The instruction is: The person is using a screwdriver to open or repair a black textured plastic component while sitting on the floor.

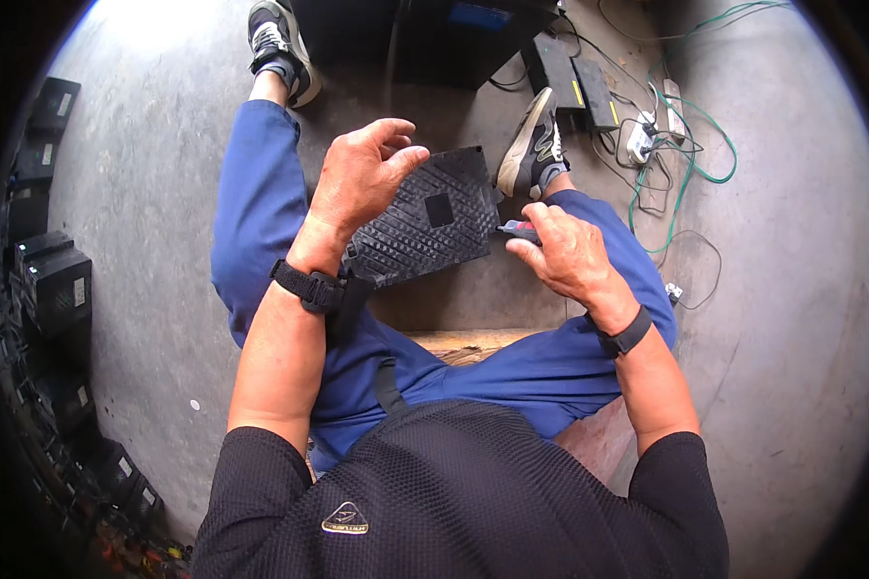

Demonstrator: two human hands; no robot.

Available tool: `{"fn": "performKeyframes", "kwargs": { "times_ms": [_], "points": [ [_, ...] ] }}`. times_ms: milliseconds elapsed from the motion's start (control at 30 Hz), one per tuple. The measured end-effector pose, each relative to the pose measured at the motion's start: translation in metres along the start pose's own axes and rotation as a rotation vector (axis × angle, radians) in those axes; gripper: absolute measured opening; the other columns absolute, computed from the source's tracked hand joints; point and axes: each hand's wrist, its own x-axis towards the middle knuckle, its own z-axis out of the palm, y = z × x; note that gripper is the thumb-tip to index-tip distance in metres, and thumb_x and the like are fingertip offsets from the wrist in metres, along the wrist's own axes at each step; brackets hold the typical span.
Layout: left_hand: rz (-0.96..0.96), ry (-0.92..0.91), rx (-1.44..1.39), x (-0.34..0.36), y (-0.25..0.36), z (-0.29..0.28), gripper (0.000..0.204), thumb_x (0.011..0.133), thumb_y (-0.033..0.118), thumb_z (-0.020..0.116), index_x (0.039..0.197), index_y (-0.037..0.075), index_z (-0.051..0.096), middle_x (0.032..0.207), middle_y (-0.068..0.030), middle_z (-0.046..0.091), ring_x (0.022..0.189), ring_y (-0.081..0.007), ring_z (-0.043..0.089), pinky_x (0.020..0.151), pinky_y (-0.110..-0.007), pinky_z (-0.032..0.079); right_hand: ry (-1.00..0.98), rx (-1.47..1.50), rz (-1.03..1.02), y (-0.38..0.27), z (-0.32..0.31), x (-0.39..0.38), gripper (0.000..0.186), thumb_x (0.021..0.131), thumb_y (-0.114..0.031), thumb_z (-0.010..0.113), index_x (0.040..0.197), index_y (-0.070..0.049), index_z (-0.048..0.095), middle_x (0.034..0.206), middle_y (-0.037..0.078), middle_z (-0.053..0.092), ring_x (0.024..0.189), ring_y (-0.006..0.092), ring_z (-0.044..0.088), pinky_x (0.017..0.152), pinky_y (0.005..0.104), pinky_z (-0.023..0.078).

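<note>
Your right hand (568,253) pinches a small red-and-grey tool (521,230), apparently so its tip faces the ribbed black box (454,243). That lies between your legs, seemingly for easy reach; your left hand (362,176), loosely spread, is at its corner.

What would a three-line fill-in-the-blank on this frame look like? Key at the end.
1. The small red-and-dark object is held in the ____ hand.
2. The ribbed black piece lies ____ the two trouser legs.
3. The left hand has a wristband coloured ____.

Missing: right; between; black.
</note>
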Motion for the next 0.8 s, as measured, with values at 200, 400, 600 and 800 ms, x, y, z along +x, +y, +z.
{"fn": "performKeyframes", "kwargs": {
  "times_ms": [200,400,600,800],
  "points": [
    [-0.024,-0.006,-0.003,-0.002,-0.003,-0.001,0.035,0.094,0.016,0.079,0.122,-0.002,0.07,0.102,-0.0121,0.078,0.091,-0.0158,0.073,0.082,-0.03,0.059,0.04,0.035,-0.027,0.0,0.006,-0.001,0.034,0.09,-0.014,0.072,0.12,-0.012,0.056,0.096,0.016,0.057,0.086,0.0396,0.066,0.072,0.0501,0.054],
    [-0.01,-0.013,-0.005,-0.001,-0.001,0.0,0.034,0.094,0.015,0.079,0.121,-0.002,0.07,0.103,-0.0118,0.078,0.092,-0.0155,0.073,0.082,-0.03,0.059,0.009,-0.052,0.056,-0.01,-0.007,0.003,0.034,0.093,-0.023,0.072,0.118,-0.008,0.055,0.091,0.017,0.064,0.084,0.0408,0.068,0.07,0.0523,0.054],
    [-0.027,-0.012,-0.026,0.0,-0.002,0.0,0.034,0.094,0.015,0.079,0.122,-0.002,0.07,0.103,-0.0121,0.078,0.092,-0.0159,0.073,0.083,-0.03,0.059,0.054,-0.071,-0.019,0.0,0.003,0.002,0.041,0.09,-0.031,0.078,0.116,-0.009,0.056,0.086,0.015,0.066,0.079,0.0404,0.069,0.067,0.0509,0.055],
    [0.003,-0.003,-0.008,0.0,-0.002,0.002,0.035,0.094,0.015,0.079,0.122,-0.002,0.07,0.102,-0.0124,0.078,0.092,-0.0155,0.073,0.082,-0.03,0.059,0.069,-0.013,0.085,-0.014,-0.018,-0.001,0.037,0.087,-0.028,0.081,0.112,-0.01,0.06,0.082,0.011,0.067,0.075,0.0372,0.07,0.066,0.0482,0.056]
  ]
}}
